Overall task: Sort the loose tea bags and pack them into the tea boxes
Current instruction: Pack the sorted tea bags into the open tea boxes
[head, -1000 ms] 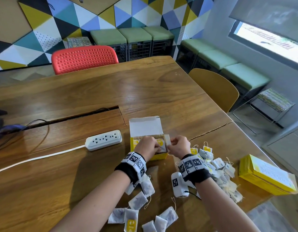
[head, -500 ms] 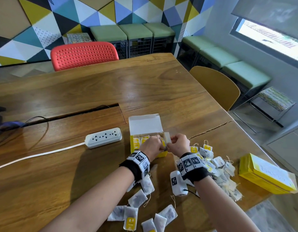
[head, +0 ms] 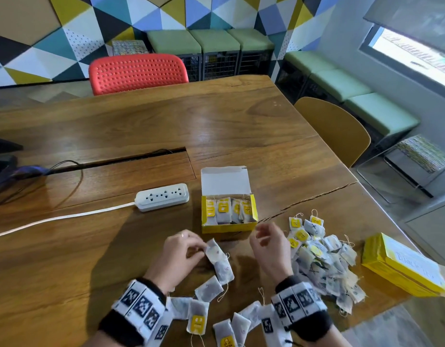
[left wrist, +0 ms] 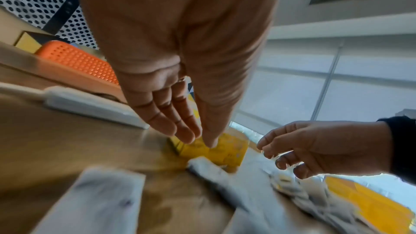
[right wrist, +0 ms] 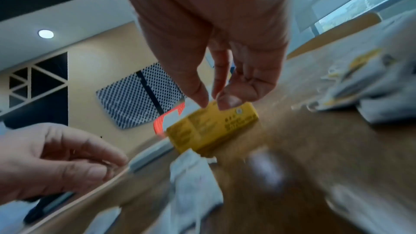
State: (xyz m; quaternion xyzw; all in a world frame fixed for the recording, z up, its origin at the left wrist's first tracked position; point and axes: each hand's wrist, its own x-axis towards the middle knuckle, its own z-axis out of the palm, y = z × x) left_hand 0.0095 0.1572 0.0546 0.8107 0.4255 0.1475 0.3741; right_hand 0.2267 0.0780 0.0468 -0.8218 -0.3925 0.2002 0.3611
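An open yellow tea box [head: 229,227] stands on the wooden table with its white lid tipped back and several tea bags [head: 224,209] upright inside. My left hand [head: 201,246] hovers just in front of it, fingers nearly straight, fingertips at the end of a loose tea bag [head: 216,254] lying flat; it holds nothing. My right hand [head: 260,234] hangs beside the box's right corner, loosely curled and empty. A heap of tea bags [head: 321,261] lies to its right, and more bags [head: 208,289] trail towards me. The wrist views are blurred; the box [right wrist: 209,127] shows beyond the fingers.
A closed yellow tea box [head: 401,269] lies at the right table edge. A white power strip [head: 162,196] with its cable sits left of the open box, behind it a cable slot [head: 116,159]. A red chair [head: 138,72] and a yellow chair [head: 336,128] stand at the table.
Both hands have pulled back out of the open box towards me and hold nothing now. The bags inside the box are uncovered.
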